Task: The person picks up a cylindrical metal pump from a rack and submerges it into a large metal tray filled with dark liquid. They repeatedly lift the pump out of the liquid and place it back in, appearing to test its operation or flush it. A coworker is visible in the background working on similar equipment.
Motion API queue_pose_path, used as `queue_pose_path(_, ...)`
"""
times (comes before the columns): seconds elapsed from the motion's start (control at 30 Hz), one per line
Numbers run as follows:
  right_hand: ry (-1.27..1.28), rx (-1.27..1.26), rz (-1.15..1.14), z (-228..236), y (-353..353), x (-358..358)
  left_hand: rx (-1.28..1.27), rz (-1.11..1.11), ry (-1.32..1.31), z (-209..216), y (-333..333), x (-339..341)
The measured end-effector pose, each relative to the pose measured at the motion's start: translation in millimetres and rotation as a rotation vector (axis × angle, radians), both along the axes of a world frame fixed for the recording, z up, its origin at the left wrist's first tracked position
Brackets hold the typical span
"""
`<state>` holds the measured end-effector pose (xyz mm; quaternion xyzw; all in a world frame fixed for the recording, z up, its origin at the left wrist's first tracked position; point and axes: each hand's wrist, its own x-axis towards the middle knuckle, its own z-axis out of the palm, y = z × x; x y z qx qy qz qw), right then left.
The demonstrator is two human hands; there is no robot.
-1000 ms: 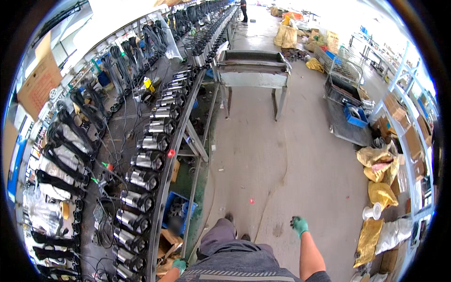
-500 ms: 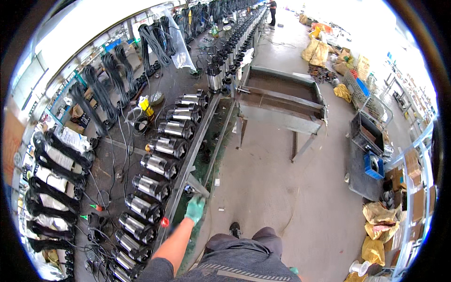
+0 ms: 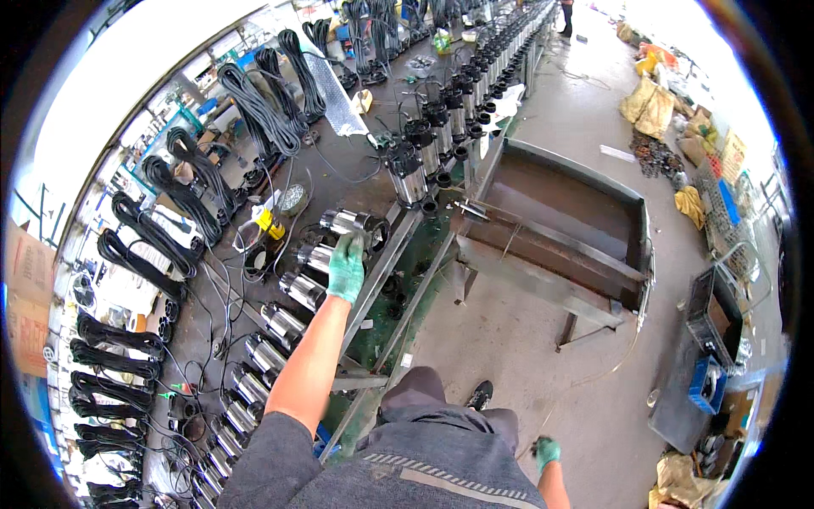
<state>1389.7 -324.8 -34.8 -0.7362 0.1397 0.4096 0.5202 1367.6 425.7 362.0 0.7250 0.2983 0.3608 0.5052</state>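
Note:
My left hand [image 3: 346,266], in a green glove, reaches over the far end of a row of steel motor-pump bodies with black ends. Its fingers are stretched forward beside the black end of the farthest lying pump [image 3: 345,222]. They partly cover the second pump [image 3: 315,255]; whether they touch either is hard to tell. My right hand [image 3: 547,452], gloved in green with dark fingertips, hangs low at my right side above the floor, loosely open, with nothing visible in it. An upright pump [image 3: 407,176] stands just beyond the lying row.
A metal trough table [image 3: 564,270] stands ahead on the right. Coiled black cables [image 3: 263,114] and a yellow-labelled bottle [image 3: 270,224] lie on the bench at left. A cart with a black crate [image 3: 712,316] and blue bin [image 3: 706,384] stands right. A person [image 3: 566,17] is far off.
My left hand has moved forward from beside the bench leg to over the far lying pumps. My right hand has come more into view. The view has shifted forward along the bench.

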Motion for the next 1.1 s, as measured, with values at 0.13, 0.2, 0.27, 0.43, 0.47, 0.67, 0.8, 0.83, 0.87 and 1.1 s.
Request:
queue_pose_path(0.13, -0.028, 0.080, -0.264, 68.4, 71.9, 153.6, 0.044, 0.035, 0.017, 4.9, 70.0, 75.6)
queue_pose_path(0.2, -0.084, 0.095, -0.303, 90.6, 97.6, 194.9, 0.039, 0.028, 0.028, -10.9, 117.0, 122.9)
queue_pose_path(0.27, -0.161, 0.110, -0.307, 112.8, 115.2, 215.8, -0.010, 0.055, 0.020, -25.4, 152.9, 166.1)
queue_pose_path(0.43, -0.066, -0.101, -0.308, 121.6, 130.3, 181.3, 0.063, -0.033, -0.027, -32.9, 226.8, 248.6)
queue_pose_path(0.47, -0.018, -0.059, -0.355, 129.4, 129.9, 166.9, -0.078, -0.090, -0.058, -28.9, 226.2, 258.4)
queue_pose_path(0.67, -0.073, -0.120, -0.321, 172.9, 184.5, 168.1, -0.324, -0.174, -0.302, -20.5, 221.6, 273.5)
queue_pose_path(0.8, -0.134, 0.022, -0.299, 184.2, 247.7, 238.0, 0.167, -0.220, 0.108, -7.0, 141.7, 258.0)
queue_pose_path(0.83, -0.181, 0.030, -0.269, 224.6, 300.5, 258.3, 0.110, -0.238, 0.010, 12.1, 114.1, 253.6)
queue_pose_path(0.87, -0.297, 0.035, -0.158, 238.3, 325.4, 274.7, 0.000, -0.256, -0.051, 39.7, 83.5, 252.1)
queue_pose_path(1.1, -0.205, 0.432, 0.247, 355.3, 503.7, 320.8, -0.482, -0.339, -0.576, 108.4, 1.5, 254.2)
